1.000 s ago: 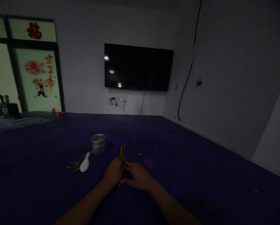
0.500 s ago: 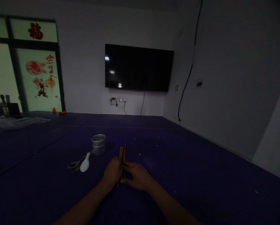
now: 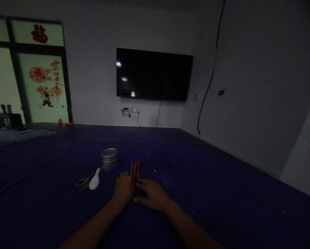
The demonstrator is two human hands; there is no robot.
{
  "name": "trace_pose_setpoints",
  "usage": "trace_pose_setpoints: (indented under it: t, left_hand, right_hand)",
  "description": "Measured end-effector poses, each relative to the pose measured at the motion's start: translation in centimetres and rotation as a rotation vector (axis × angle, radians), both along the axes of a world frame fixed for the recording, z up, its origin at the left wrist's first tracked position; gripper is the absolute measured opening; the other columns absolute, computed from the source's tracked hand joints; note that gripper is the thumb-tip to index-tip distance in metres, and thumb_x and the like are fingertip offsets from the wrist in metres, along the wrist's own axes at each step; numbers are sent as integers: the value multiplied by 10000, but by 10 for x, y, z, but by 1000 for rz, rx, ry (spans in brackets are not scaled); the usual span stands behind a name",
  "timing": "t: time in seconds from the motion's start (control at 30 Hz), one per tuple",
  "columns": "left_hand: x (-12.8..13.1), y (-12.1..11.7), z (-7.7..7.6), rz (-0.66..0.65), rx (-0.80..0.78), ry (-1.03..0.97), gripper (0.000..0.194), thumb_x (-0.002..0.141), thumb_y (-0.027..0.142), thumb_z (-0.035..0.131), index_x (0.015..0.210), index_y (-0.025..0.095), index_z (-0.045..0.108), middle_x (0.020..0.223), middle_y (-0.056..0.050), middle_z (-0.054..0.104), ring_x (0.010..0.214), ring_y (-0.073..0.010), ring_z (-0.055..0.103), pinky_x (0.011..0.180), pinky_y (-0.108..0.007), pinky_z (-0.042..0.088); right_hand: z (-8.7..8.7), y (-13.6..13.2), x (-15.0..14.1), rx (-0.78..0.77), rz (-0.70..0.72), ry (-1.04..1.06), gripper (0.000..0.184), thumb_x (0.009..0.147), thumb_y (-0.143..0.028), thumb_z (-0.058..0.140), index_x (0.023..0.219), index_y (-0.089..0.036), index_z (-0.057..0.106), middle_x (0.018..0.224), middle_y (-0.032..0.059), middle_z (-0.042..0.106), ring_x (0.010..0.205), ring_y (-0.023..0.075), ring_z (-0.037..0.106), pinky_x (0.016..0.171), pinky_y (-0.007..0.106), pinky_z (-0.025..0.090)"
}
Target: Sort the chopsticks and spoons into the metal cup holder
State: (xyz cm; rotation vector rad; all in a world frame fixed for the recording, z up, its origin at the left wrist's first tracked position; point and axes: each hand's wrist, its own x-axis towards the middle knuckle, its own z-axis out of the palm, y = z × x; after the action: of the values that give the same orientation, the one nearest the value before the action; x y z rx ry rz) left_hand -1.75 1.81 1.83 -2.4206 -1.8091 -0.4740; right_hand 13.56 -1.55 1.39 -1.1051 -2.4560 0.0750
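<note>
A bundle of wooden chopsticks (image 3: pixel 135 168) stands between my two hands, over the dark purple table (image 3: pixel 222 207). My left hand (image 3: pixel 124 188) is closed against its left side, with the fingers curled. From the right, my right hand (image 3: pixel 152 194) grips the bundle, thumb below and fingers above. Their upper ends fan slightly apart, and the middle is partly hidden by my hands. To the left lie a white soup spoon (image 3: pixel 94 181) and metal spoons (image 3: pixel 81 182). Behind these stands a metal cup (image 3: pixel 109 160).
Small white scraps (image 3: pixel 155 170) are scattered on the table. Clear plastic sheeting (image 3: pixel 20 135) and a dark holder (image 3: pixel 6 120) are at the far left. Small orange objects (image 3: pixel 69 124) sit near the back edge. A black cable (image 3: pixel 208 86) hangs down the right wall.
My left hand has shifted slightly left, and the chopsticks are spread a little wider at the top. My right hand looks almost unmoved.
</note>
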Motion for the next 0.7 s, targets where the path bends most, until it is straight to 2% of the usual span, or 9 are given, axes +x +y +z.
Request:
trace_pose_setpoints:
  t: [0.33, 0.7]
  left_hand:
    - [-6, 4, 5, 22, -57, 12, 258, 830, 189, 407, 903, 135, 649, 956, -118, 614, 905, -206, 560, 772, -303, 406]
    - [-10, 13, -3, -63, -55, 21, 291, 863, 166, 351, 909, 148, 637, 977, -99, 612, 923, -177, 551, 815, -281, 399]
  right_hand:
    - [3, -4, 0, -16, -12, 5, 585, 788, -615, 476, 1212, -218, 545, 1267, 100, 530, 1127, 259, 506, 910, 364, 407]
    - [2, -3, 0, -51, -28, 7, 613, 780, -613, 491, 1238, -207, 530, 1301, 112, 498, 1166, 272, 477, 942, 385, 393]
